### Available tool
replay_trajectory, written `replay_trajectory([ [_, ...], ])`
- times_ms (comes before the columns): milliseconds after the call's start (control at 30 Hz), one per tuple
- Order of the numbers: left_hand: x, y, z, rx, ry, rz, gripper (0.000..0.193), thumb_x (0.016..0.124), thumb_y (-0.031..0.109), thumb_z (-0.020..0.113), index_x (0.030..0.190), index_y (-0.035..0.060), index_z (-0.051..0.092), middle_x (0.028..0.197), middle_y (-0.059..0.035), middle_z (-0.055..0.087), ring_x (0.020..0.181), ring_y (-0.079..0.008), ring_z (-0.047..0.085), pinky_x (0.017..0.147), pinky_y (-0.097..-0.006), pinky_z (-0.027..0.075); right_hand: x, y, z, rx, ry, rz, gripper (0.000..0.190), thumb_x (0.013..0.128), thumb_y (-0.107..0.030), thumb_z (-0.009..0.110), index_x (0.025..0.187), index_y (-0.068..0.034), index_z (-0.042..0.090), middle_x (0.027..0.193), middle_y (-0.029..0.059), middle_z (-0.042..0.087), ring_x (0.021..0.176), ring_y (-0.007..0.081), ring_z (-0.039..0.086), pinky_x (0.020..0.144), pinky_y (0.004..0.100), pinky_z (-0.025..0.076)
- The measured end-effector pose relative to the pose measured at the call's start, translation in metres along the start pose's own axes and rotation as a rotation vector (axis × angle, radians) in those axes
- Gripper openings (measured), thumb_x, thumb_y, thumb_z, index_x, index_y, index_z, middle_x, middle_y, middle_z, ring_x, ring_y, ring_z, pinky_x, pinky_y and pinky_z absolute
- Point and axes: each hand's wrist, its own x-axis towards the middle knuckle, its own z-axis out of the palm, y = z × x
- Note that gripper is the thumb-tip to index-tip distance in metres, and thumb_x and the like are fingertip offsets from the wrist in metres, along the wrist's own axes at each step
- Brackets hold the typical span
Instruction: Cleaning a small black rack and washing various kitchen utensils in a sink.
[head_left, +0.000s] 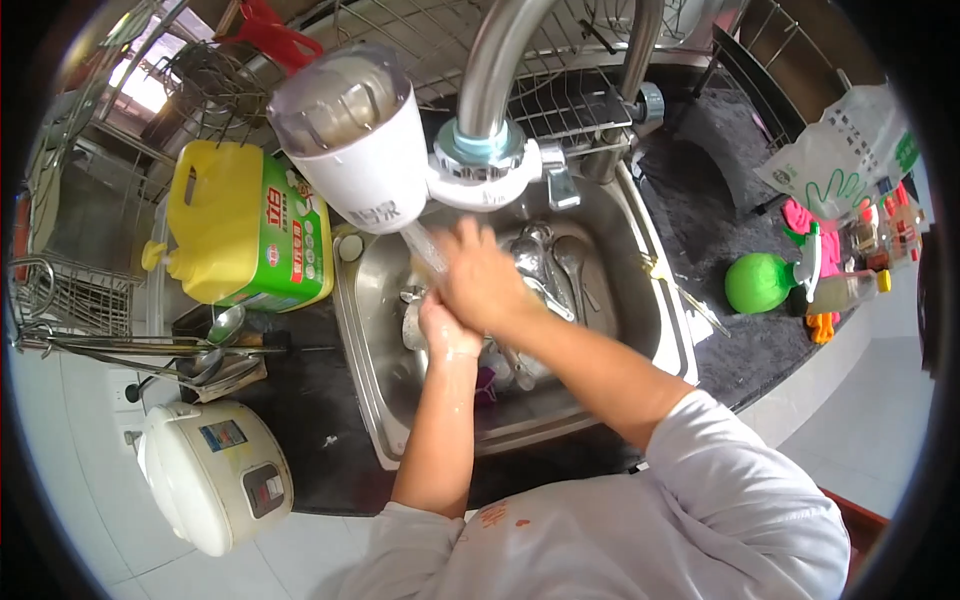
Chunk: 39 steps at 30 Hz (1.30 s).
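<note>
Water streams from a white tap-mounted water filter (367, 165) on the curved metal faucet (487, 82). My left hand (450, 330) is under the stream over the steel sink (360, 330), its fingers partly covered. Across it lies my right hand (480, 277), blurred, touching it near the falling water. Whether either hand grips anything is hidden. In the sink basin are a ladle (574, 262), a shiny metal utensil (531, 251), another long-handled utensil (517, 367) and a purple item (486, 384), partly under my arms.
Left of the sink stand a yellow detergent jug (217, 217) and a white rice cooker (214, 476), with a wire rack (82, 300) holding utensils. A wire dish rack (570, 105) is behind the faucet. On the right are a green spray bottle (757, 283), a plastic bag (840, 157) and several bottles.
</note>
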Motion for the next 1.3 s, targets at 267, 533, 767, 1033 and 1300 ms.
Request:
replay_trajectory([
  [267, 0.027, 0.028, -0.018, 0.069, -0.090, 0.085, 0.031, 0.095, 0.021, 0.038, 0.116, 0.0039, 0.054, 0.120, -0.0111, 0.056, 0.111, -0.0297, 0.052, 0.099, -0.0408, 0.038, -0.030, 0.010, 0.014, -0.016, -0.025, -0.103, 0.040, 0.087, -0.028, 0.053, 0.114, -0.001, 0.041, 0.105, 0.0217, 0.044, 0.092, 0.0400, 0.053, 0.072, 0.0472, 0.051],
  [533, 0.018, 0.055, -0.015, -0.026, 0.031, 0.222, 0.009, 0.089, 0.013, 0.057, 0.097, 0.0124, 0.059, 0.090, 0.0023, 0.064, 0.081, -0.0114, 0.059, 0.074, -0.0283, 0.045, -0.063, 0.129, 0.025, -0.030, -0.329, 0.480, 0.051, 0.079, -0.043, 0.059, 0.111, -0.003, 0.053, 0.107, 0.0223, 0.058, 0.094, 0.0366, 0.060, 0.081, 0.0443, 0.049],
  [767, -0.034, 0.030, -0.024, 0.352, -0.087, 0.359, 0.015, 0.085, -0.003, 0.058, 0.094, 0.0081, 0.062, 0.087, 0.0018, 0.061, 0.080, -0.0079, 0.057, 0.073, -0.0224, 0.045, -0.056, 0.234, 0.064, 0.182, -0.189, 0.936, 0.073, 0.059, -0.036, 0.082, 0.111, 0.007, 0.053, 0.112, 0.0203, 0.059, 0.107, 0.0289, 0.057, 0.089, 0.0364, 0.046],
  [1033, -0.091, 0.084, -0.040, 0.116, 0.197, 0.510, 0.015, 0.089, 0.006, 0.055, 0.103, 0.0103, 0.056, 0.095, -0.0041, 0.063, 0.086, -0.0164, 0.060, 0.079, -0.0366, 0.048, -0.048, 0.233, 0.086, 0.273, -0.172, 1.034, 0.051, 0.059, -0.029, 0.083, 0.090, 0.007, 0.064, 0.089, 0.0158, 0.066, 0.080, 0.0242, 0.065, 0.072, 0.0360, 0.052],
  [1300, -0.138, 0.157, -0.134, 0.152, 0.452, 0.752, 0.016, 0.092, 0.012, 0.051, 0.105, 0.0039, 0.055, 0.098, -0.0069, 0.062, 0.088, -0.0174, 0.060, 0.078, -0.0303, 0.049, -0.048, 0.171, 0.036, 0.824, -0.016, 0.884, 0.041, 0.073, -0.015, 0.072, 0.101, 0.009, 0.055, 0.078, 0.0147, 0.062, 0.059, 0.0223, 0.061, 0.051, 0.0349, 0.050],
])
